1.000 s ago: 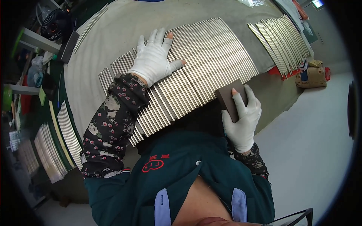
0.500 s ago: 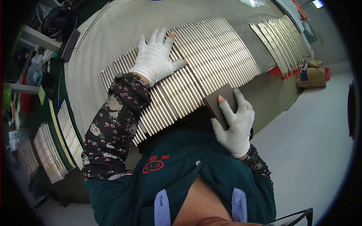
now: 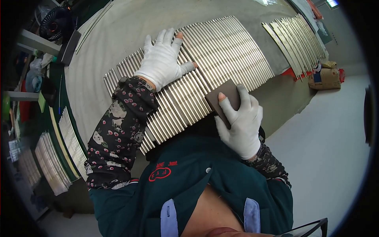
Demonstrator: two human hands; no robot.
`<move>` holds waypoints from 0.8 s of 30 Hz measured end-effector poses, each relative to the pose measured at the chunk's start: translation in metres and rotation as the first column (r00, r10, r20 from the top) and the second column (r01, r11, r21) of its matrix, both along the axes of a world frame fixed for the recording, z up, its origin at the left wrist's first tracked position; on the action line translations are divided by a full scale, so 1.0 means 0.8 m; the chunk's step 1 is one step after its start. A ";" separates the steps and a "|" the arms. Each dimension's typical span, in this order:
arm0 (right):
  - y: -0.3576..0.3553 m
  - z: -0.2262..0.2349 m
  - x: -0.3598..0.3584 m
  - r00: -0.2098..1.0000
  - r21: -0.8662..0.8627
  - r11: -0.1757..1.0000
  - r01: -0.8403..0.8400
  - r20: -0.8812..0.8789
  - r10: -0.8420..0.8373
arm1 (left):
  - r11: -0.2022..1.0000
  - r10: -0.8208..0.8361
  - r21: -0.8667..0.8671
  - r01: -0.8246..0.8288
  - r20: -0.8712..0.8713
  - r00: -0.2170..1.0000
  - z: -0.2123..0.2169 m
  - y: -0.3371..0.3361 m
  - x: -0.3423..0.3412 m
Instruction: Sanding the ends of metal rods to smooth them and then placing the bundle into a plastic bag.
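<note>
A wide row of shiny metal rods (image 3: 225, 47) lies side by side on the table in front of me. My left hand (image 3: 162, 61), in a white glove with the thumb tip and a fingertip bare, rests flat on the rods with its fingers spread. My right hand (image 3: 241, 122), gloved the same way, grips a dark grey-brown rectangular block (image 3: 223, 98). That block lies over the near ends of the rods, right of the middle. Its underside is hidden.
Another bundle of metal rods (image 3: 296, 45) lies at the far right, beside a brown bag (image 3: 325, 79). More rods (image 3: 71, 138) sit at the left, below a black fan (image 3: 55, 23). A few thin rods (image 3: 94, 25) lie along the table's far left edge.
My right hand has moved the block a little left and farther onto the rods. My left hand stays in nearly the same place, pressed on the rods.
</note>
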State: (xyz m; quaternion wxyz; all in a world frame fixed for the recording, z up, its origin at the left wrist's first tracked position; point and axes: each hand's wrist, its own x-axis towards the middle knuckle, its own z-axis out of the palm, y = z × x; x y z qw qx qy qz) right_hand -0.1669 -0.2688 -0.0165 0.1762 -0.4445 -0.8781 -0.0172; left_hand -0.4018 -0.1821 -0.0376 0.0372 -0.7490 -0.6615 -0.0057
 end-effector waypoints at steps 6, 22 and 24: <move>-0.015 0.006 0.012 0.999 -0.048 0.998 -0.033 0.015 0.034 | 1.000 0.025 -0.006 -0.025 0.020 0.999 0.001 -0.006 -0.010; -0.025 0.020 0.022 0.998 -0.062 0.998 -0.009 -0.057 0.005 | 1.000 0.015 -0.009 -0.014 0.043 0.999 0.002 -0.008 -0.009; -0.025 0.015 0.016 0.999 -0.052 0.999 -0.017 -0.050 0.014 | 1.000 0.015 -0.009 -0.015 0.041 0.999 0.001 -0.009 -0.006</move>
